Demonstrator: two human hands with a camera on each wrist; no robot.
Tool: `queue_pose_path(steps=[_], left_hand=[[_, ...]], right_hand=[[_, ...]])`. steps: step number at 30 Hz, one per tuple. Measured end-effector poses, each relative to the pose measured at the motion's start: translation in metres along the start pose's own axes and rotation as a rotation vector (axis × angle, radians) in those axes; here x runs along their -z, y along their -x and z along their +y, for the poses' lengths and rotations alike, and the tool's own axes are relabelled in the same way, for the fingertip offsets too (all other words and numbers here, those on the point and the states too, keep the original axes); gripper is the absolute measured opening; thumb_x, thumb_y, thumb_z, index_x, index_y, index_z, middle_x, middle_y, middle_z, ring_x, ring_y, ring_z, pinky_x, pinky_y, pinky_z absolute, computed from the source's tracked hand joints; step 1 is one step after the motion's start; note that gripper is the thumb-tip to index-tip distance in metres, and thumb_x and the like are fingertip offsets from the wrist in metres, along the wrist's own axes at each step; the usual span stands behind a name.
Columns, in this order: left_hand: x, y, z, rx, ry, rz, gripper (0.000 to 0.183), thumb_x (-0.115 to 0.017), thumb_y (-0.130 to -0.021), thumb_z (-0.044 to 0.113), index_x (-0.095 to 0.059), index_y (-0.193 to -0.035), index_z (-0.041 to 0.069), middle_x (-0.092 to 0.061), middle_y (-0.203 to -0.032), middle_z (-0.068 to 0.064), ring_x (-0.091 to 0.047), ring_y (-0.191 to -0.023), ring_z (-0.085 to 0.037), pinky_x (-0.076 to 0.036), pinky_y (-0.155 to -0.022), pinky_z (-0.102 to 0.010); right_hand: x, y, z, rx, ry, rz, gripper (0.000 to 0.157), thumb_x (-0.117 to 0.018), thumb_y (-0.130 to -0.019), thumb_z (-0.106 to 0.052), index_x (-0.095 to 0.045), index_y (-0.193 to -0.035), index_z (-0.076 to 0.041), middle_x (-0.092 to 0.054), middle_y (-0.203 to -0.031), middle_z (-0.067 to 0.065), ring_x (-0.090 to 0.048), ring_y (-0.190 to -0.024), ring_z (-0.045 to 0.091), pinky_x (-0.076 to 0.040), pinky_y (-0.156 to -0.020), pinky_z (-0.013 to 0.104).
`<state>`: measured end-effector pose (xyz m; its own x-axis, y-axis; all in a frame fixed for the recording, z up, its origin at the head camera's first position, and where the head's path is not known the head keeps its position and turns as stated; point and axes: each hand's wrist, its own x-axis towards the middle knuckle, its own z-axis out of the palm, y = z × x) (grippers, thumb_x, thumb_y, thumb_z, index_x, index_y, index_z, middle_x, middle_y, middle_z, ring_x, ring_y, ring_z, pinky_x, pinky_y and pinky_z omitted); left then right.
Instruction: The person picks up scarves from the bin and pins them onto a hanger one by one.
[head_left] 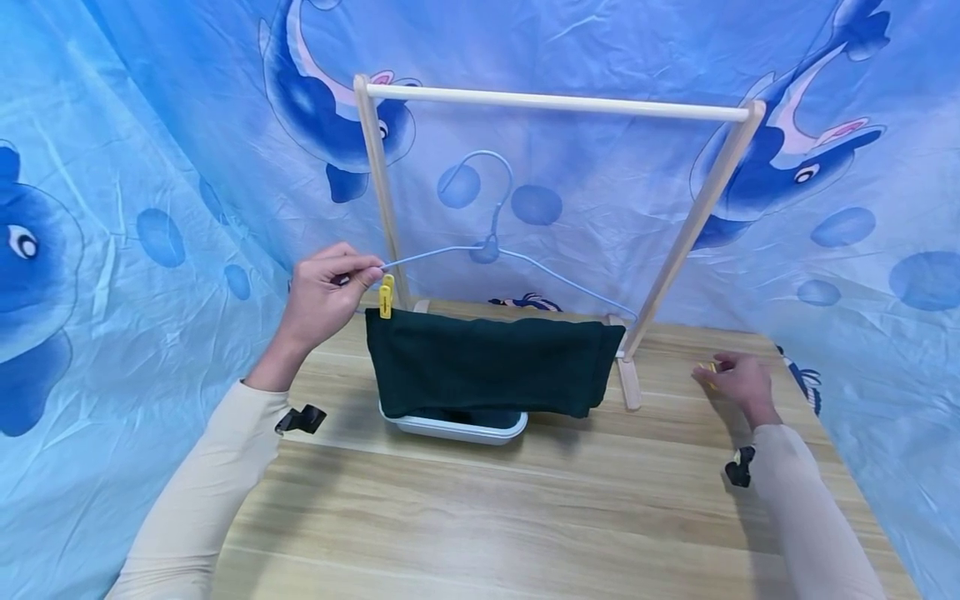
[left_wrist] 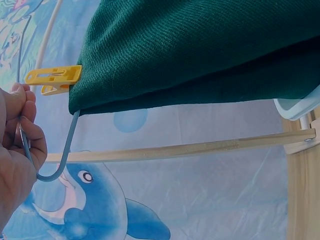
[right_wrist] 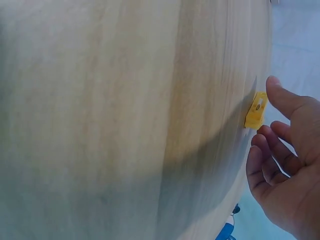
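My left hand [head_left: 330, 287] pinches the left end of a light blue clothes hanger [head_left: 442, 250], holding it up with its hook on top. Over the hanger's lower bar hangs a folded dark green cloth [head_left: 495, 362]. A yellow clothespin [left_wrist: 55, 77] clips the cloth's left edge, right beside my left fingers. On the table at the right, my right hand [head_left: 738, 383] reaches to a second yellow clothespin [right_wrist: 256, 111]. In the right wrist view its thumb and fingers are spread apart around that clothespin, fingertips right at it.
A wooden rack [head_left: 705, 208] with a white top rail [head_left: 555, 102] stands behind the hanger. Partly hidden under the cloth is a white basin [head_left: 457, 431] on the wood-grain table [head_left: 465, 517]. Blue curtains [head_left: 615, 50] with dolphin prints enclose the back and sides.
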<state>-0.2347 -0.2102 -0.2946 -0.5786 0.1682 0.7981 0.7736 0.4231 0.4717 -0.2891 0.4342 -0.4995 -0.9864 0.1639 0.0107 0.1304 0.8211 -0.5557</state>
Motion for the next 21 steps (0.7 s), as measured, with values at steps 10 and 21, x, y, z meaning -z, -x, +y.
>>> queue_pose_path(steps=[10,21], left_hand=[[0.0,-0.003,0.003,-0.003,0.021,0.004,0.008,-0.074,-0.088,-0.009,-0.079,-0.093,-0.006,-0.064,-0.075,-0.01,-0.046,-0.066,-0.009,-0.035,-0.058,-0.02],[0.004,-0.005,0.007,-0.007,0.008,0.0,0.008,-0.073,-0.089,-0.009,-0.079,-0.094,-0.007,-0.063,-0.074,-0.01,-0.045,-0.065,-0.01,-0.034,-0.057,-0.021]], right_hand=[[0.0,-0.002,-0.001,0.008,0.063,-0.037,0.057,-0.067,-0.098,-0.028,-0.055,-0.132,0.015,-0.061,-0.119,0.036,-0.06,-0.104,0.048,-0.048,-0.084,0.057],[0.02,0.01,-0.031,0.277,-0.009,0.09,0.047,-0.061,-0.103,-0.025,-0.06,-0.124,0.017,-0.066,-0.103,0.03,-0.063,-0.09,0.039,-0.05,-0.068,0.033]])
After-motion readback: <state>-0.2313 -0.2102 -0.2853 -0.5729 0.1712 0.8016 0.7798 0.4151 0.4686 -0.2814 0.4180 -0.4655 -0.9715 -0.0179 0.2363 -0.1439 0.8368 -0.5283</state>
